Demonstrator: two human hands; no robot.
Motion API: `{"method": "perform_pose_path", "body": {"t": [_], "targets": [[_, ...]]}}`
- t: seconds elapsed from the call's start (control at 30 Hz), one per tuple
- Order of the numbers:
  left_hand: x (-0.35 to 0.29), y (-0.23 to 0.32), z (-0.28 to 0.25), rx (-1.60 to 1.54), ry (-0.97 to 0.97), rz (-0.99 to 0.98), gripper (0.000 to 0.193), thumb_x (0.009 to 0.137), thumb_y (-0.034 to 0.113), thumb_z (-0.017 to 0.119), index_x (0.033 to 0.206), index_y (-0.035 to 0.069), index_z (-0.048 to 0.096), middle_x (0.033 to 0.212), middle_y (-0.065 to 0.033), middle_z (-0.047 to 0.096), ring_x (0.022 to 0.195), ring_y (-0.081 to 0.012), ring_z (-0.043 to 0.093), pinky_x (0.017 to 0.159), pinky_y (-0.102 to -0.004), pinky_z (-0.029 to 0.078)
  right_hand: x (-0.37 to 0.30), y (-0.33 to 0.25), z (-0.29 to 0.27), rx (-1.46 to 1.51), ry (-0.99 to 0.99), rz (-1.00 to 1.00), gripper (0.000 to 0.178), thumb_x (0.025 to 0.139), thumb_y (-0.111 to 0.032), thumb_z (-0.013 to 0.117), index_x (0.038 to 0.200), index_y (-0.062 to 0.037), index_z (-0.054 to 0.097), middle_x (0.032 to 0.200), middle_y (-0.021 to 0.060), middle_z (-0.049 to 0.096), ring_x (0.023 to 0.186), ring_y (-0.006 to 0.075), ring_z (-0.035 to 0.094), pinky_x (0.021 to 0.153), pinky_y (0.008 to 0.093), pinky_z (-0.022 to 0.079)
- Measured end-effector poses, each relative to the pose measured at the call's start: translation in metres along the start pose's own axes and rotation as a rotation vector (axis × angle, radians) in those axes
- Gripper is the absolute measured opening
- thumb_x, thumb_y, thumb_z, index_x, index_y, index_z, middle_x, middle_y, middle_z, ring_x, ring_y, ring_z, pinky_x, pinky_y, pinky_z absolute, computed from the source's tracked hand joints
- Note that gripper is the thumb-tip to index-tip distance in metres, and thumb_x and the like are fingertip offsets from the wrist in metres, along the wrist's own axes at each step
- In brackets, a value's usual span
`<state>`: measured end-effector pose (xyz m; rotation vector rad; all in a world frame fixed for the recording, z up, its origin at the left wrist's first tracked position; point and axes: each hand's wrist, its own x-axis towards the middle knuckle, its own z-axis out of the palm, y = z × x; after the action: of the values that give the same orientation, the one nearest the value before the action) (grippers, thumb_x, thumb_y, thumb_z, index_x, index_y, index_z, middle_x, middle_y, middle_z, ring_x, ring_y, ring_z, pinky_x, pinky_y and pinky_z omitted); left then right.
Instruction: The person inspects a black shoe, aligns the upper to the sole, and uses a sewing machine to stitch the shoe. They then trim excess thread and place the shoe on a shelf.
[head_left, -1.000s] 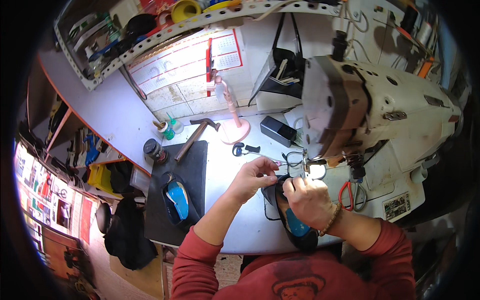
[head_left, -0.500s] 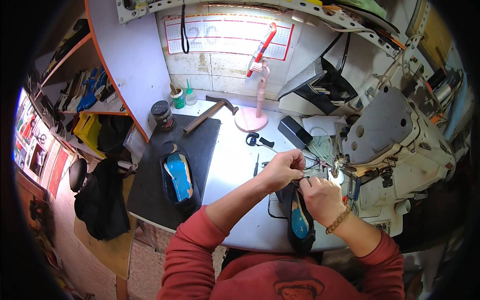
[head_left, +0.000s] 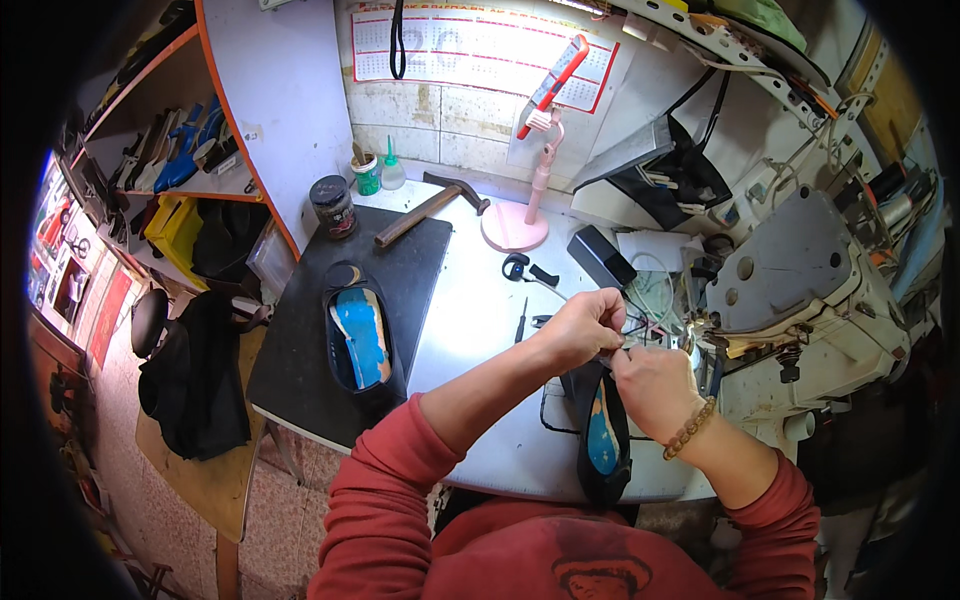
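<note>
Left hand (head_left: 587, 328) and right hand (head_left: 657, 388) curl close together (whether gripping cannot be told) over the far end of one shoe (head_left: 603, 442); work there appears unfinished. The second shoe (head_left: 360, 335) lies left of the hands, untouched.

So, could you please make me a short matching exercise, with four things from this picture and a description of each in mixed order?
Things:
1. bracelet
2. hammer
3. stand
4. shoe nearest the right hand

Descriptions:
A. pink, with a round base
B. black outside, mostly blue inside
C. brown and beaded, worn on a wrist
D. wooden-handled, lying on its side

Pairs: 1-C, 2-D, 3-A, 4-B
</note>
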<state>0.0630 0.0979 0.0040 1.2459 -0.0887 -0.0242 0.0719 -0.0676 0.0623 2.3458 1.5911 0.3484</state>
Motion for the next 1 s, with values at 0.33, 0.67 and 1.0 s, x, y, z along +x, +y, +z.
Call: {"method": "perform_pose_path", "body": {"t": [0.33,0.67,1.0], "targets": [[0.0,-0.002,0.001,-0.035,0.028,-0.022,0.025,0.076,-0.017,0.06,0.08,0.005,0.048,0.073,0.0,0.049,0.066,-0.0103,0.052,0.057,-0.0258,0.045,-0.006,0.0,0.013,0.106,-0.022,0.094,0.009,0.08,-0.01,0.059,0.088,-0.0063,0.057,0.078,0.0088,0.065,0.066,0.0228,0.068,0.056,0.034,0.052],[-0.001,-0.003,-0.002,-0.046,0.009,-0.046,0.021,0.08,-0.013,0.062,0.083,0.005,0.052,0.075,-0.0005,0.053,0.069,-0.0116,0.057,0.064,-0.0255,0.049,-0.006,-0.003,0.016,0.057,0.042,0.094,0.004,0.082,-0.011,0.057,0.084,-0.0075,0.056,0.071,0.0083,0.062,0.056,0.0241,0.064,0.05,0.0363,0.049],[-0.002,0.005,-0.011,-0.088,-0.004,0.005,0.02,0.079,-0.011,0.063,0.083,0.004,0.051,0.078,-0.0027,0.057,0.071,-0.0112,0.058,0.064,-0.0249,0.047,-0.01,-0.001,0.014,0.124,0.064,0.132,0.011,0.084,-0.017,0.062,0.084,-0.0087,0.055,0.069,0.0073,0.061,0.058,0.0252,0.064,0.05,0.0372,0.047]]}}
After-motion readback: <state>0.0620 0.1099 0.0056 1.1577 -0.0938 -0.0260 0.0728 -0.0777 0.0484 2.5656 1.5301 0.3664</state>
